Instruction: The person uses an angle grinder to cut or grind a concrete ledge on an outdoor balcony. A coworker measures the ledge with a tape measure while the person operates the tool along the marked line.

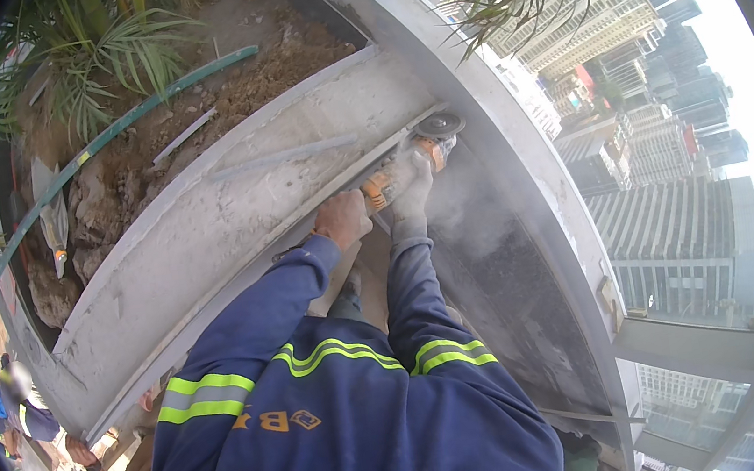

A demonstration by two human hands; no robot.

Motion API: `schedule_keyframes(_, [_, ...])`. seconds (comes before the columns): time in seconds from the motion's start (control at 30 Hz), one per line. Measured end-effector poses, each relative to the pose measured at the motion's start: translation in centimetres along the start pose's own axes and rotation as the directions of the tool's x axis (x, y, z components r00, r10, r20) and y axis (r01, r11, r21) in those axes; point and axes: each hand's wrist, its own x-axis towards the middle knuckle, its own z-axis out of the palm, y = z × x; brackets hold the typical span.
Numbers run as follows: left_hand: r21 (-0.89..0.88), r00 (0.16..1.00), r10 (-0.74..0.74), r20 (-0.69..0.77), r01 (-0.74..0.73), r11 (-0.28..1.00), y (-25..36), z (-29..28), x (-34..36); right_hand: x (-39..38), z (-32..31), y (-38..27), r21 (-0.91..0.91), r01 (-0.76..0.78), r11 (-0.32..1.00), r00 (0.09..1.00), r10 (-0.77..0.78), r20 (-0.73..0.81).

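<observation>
Grinder [378,190] in a 2-handed grip, just above the centre of the frame

We have the orange-and-grey grinder slanting up to the right, with its round disc [441,125] at the upper right end. Our left hand [344,218] is closed in a fist around the tool's lower rear end, and our right hand [411,186], pale all over, grips its body nearer the disc; we cannot tell whether that paleness is dust or a glove. The disc sits at the upper end of a long white ledge [207,228], near a curved grey beam [515,134]; we cannot tell if it touches the ledge. Pale dust [478,214] hangs below it. At upper left we see brown soil [279,48], a curved green pipe [128,120] and palm fronds [138,53]; tall buildings [670,246] fill the right side. At lower left, a co-worker's hand [80,452] is raised near the ledge's lower end
</observation>
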Motion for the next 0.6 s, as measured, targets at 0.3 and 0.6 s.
schedule_keyframes(0.3, [-0.040,1.000,0.027,-0.007,-0.027,0.999,0.3,-0.9,0.8,-0.1,2.3,-0.7,-0.016,0.023,1.000,1.000,-0.023,0.007])
schedule_keyframes(0.6, [-0.035,1.000,0.018,-0.005,-0.018,0.999,0.6,-0.6,1.6,-0.8,3.5,-1.1,0.019,0.001,1.000,1.000,-0.001,-0.023])
